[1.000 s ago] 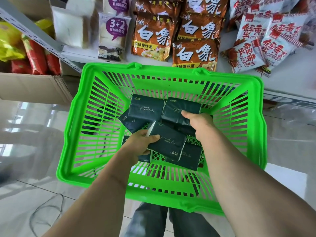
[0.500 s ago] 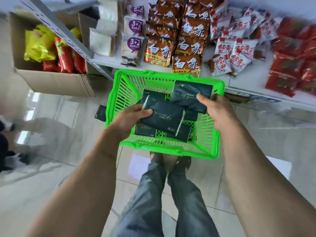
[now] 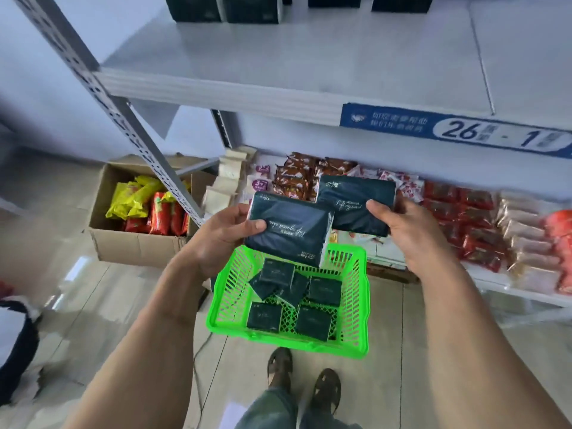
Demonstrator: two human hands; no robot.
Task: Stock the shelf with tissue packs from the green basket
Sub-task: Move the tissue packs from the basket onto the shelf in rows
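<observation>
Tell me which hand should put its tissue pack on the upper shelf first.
Probably right: the right hand holds its tissue pack higher and nearer the upper shelf than the left hand holds its pack.

1. I see the basket (image 3: 359, 292) on the floor, just ahead of my feet (image 3: 305, 385), with several tissue packs (image 3: 312, 322) lying inside.
2. Above it, my left hand (image 3: 216, 239) holds one pack (image 3: 286, 229); my right hand (image 3: 411, 230) holds another pack (image 3: 356, 202) just right of it.
3. The shelf (image 3: 294, 57) is above and behind both.
4. A cardboard box (image 3: 136, 243) sits on the floor to the left.
</observation>
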